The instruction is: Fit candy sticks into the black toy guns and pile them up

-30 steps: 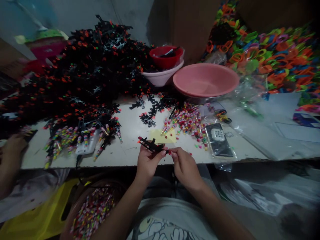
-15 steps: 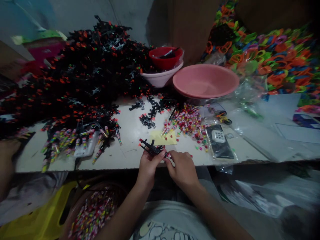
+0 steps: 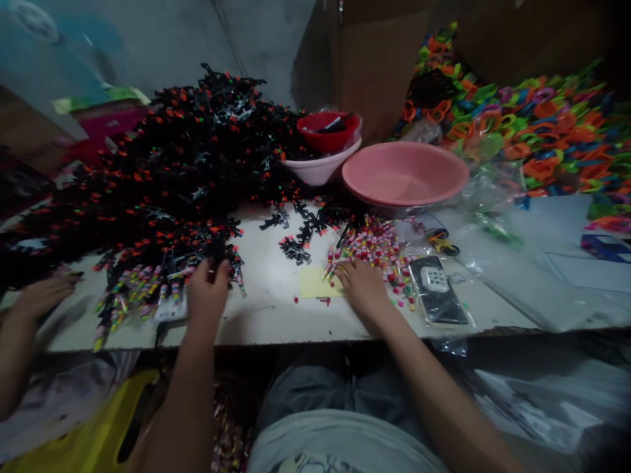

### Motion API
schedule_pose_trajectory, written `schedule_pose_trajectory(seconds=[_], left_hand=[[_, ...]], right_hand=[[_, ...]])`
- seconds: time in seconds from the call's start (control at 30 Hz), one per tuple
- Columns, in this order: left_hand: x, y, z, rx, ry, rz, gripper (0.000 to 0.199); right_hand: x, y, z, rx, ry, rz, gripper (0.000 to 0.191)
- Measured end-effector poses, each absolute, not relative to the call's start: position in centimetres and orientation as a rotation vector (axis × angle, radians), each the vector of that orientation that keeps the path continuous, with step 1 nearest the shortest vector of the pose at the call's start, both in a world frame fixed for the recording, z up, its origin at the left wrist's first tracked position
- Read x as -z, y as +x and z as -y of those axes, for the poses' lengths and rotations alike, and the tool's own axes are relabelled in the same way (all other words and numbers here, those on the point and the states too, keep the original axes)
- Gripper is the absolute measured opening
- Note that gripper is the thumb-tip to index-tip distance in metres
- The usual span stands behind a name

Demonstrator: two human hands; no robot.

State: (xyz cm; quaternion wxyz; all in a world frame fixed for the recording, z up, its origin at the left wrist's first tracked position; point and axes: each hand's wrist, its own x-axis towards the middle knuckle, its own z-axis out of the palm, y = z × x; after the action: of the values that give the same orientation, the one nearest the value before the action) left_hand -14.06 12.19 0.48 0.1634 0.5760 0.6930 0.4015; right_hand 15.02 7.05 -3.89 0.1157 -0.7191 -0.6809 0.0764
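My left hand (image 3: pixel 208 289) is at the front edge of the big pile of black toy guns with orange tips (image 3: pixel 197 157), fingers bent around something I cannot make out. Just left of it lie candy-filled tubes (image 3: pixel 131 289) and a white device (image 3: pixel 171 309). My right hand (image 3: pixel 362 284) reaches into the heap of small pink-capped candy tubes (image 3: pixel 369 240), its fingertips pinched beside the yellow paper (image 3: pixel 313 284); what they grip is hidden. A small loose group of black toy guns (image 3: pixel 296 248) lies between my hands.
Behind stand a pink basin (image 3: pixel 407 174) and a red bowl (image 3: pixel 328 131). At right lie a bagged black item (image 3: pixel 436 292), a yellow toy motorcycle (image 3: pixel 442 242) and colourful plastic pieces (image 3: pixel 542 131). Another person's hand (image 3: pixel 44 295) is at far left.
My hands have parted: the left moved left to the black pile, the right moved up to the candy tubes. The black toy gun they held together is no longer between them.
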Motion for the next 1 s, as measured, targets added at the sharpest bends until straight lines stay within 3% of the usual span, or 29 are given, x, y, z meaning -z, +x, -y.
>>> schedule_pose_trajectory(seconds=[0.1,0.23,0.3,0.43,0.57,0.8,1.0], left_hand=[[-2.8,-18.6,-14.7,-0.827,1.899,-2.481,0.038],[-3.8,-20.0,-15.5,-0.488,1.843,-2.742,0.062],[-2.8,-18.0,-15.4,-0.533,1.997,-2.620,0.064],[1.0,-10.3,-15.9,-0.571,2.262,-1.934,0.054],[4.0,-3.6,-17.2,-0.555,2.136,-1.789,0.058],[5.6,-3.3,-17.5,-0.637,2.113,-1.665,0.021],[5.4,-6.0,-14.8,-0.828,1.925,-1.558,0.055]], right_hand=[[4.4,15.6,-8.0,-0.204,-2.139,2.042,0.034],[5.0,15.5,-7.6,-0.208,-2.105,2.059,0.027],[5.2,15.5,-7.4,-0.205,-2.101,2.044,0.024],[5.3,15.5,-6.9,-0.236,-2.013,1.924,0.026],[5.5,15.5,-5.3,-0.285,-1.718,1.765,0.028],[5.8,15.7,-0.3,-0.442,-1.508,1.628,0.021],[5.0,15.1,0.8,-0.609,-1.481,1.512,0.022]])
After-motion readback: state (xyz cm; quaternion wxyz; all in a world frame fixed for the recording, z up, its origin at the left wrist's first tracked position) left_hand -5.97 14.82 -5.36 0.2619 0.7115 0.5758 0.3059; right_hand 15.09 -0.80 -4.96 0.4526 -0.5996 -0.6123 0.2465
